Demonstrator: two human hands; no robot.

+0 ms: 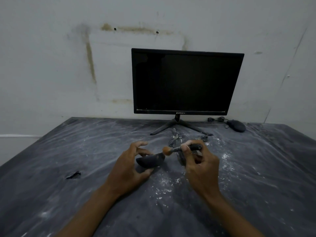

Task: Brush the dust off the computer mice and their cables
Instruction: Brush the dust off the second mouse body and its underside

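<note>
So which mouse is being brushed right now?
The mouse held in the left hand, brush tip at it; the other mouse lies untouched beside the monitor.

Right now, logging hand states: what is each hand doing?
Left hand: fingers grip the mouse.
Right hand: fingers pinch the brush.
</note>
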